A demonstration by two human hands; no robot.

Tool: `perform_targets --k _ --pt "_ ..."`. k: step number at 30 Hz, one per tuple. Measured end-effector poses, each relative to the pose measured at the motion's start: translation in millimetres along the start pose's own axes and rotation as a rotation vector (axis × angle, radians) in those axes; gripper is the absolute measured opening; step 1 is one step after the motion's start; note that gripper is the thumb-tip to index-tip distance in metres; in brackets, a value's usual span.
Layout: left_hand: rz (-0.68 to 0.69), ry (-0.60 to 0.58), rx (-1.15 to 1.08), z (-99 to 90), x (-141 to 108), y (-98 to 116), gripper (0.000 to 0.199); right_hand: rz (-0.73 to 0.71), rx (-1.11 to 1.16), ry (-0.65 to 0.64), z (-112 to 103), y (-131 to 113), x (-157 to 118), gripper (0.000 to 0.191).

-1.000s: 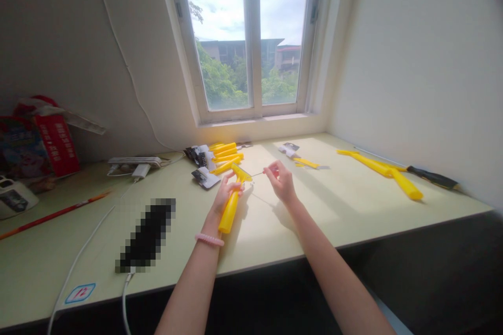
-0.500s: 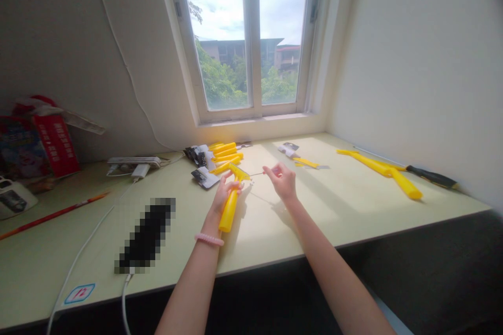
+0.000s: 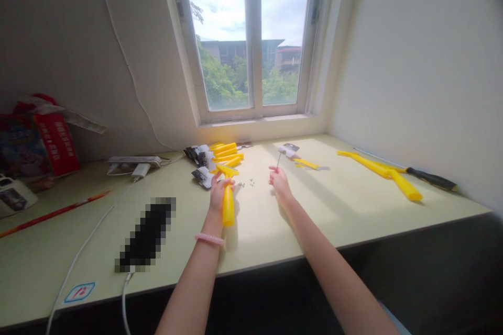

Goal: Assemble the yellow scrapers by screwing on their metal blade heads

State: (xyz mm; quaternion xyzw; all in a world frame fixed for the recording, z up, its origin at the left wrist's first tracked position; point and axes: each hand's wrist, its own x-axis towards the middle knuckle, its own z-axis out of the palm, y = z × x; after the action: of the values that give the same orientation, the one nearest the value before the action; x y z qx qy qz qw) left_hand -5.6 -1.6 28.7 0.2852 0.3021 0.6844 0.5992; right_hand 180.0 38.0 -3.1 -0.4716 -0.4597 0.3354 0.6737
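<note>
My left hand (image 3: 219, 191) is closed round a yellow T-shaped tool (image 3: 228, 208), its head up and its thick handle pointing toward me. My right hand (image 3: 280, 182) pinches a thin metal rod (image 3: 279, 159) that points upward, apart from the yellow tool. Several tiny metal pieces (image 3: 252, 182) lie on the table between my hands. Behind my left hand is a pile of yellow-handled tools (image 3: 226, 153) with black and white cards. A carded yellow tool with a flat blade (image 3: 306, 163) lies behind my right hand.
On the table (image 3: 338, 225), a long yellow tool (image 3: 373, 164) and a black-handled screwdriver (image 3: 431, 178) lie at the right. A blurred-out black object (image 3: 147, 235) with a white cable, a power strip (image 3: 133, 161) and a red stick (image 3: 58, 213) are at the left.
The thin rod has swung from pointing left at the yellow tool to pointing upward, away from it. My left hand has turned the yellow tool more upright in view and moved slightly left.
</note>
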Motion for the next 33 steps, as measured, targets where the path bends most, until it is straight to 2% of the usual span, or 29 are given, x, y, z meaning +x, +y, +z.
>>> perform_targets --k 3,6,8,12,18,21,24,26,30,33 --pt "0.048 0.048 -0.003 1.6 -2 2 0.051 -0.131 -0.349 -0.062 23 2 -17 0.004" --pt "0.063 0.106 -0.031 1.7 -3 4 0.049 -0.173 -0.657 -0.106 42 0 -31 0.005" --pt "0.060 0.131 -0.051 1.7 -4 4 0.049 -0.188 -0.787 -0.124 50 -2 -36 0.005" --pt "0.059 0.137 -0.085 2.5 -3 4 0.050 -0.223 -0.895 -0.144 55 -7 -36 0.008" --pt "0.070 0.203 -0.112 2.8 -4 2 0.048 -0.087 -0.978 -0.228 56 -15 -33 0.010" --pt "0.055 0.202 -0.101 1.9 -5 1 0.049 -0.082 -0.999 -0.243 58 -15 -34 0.012" --pt "0.030 0.181 -0.088 1.2 -6 2 0.049 -0.089 -0.963 -0.230 58 -13 -33 0.015" --pt "0.001 0.153 -0.088 1.5 -6 3 0.050 -0.066 -0.852 -0.173 55 -12 -30 0.016" --pt "-0.126 0.036 -0.095 4.5 -4 4 0.053 0.082 -0.357 0.059 40 -11 -16 0.017" --pt "-0.269 -0.087 -0.070 6.5 -5 3 0.057 0.170 0.007 0.129 27 -15 -7 0.025"
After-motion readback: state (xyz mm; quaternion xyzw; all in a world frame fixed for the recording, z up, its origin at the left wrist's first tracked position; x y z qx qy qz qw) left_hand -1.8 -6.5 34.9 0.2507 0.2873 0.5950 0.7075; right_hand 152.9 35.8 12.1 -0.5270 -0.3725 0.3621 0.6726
